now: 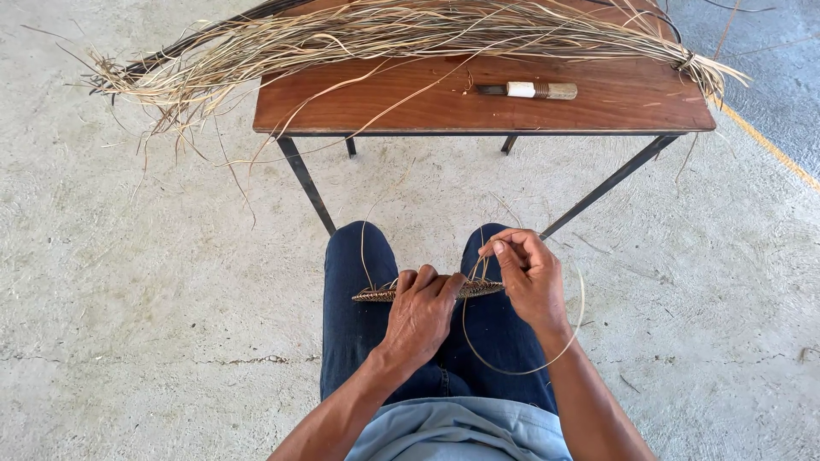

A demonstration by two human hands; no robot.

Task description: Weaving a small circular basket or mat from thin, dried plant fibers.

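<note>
Wooden tabletop (598, 107) on thin dark metal legs (306, 183), standing on pale concrete floor (128, 299). Long bundle of dry straw-coloured fibres (359, 34) lies across it, overhanging the left edge. Small knife with taped handle (528, 90) beside the bundle. Yellow floor line (769, 145) at right.

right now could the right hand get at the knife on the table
Probably yes, once it lets go. The right hand is pinching a thin strand over the lap. The knife lies bare on the table, clear of the straw bundle.
</note>
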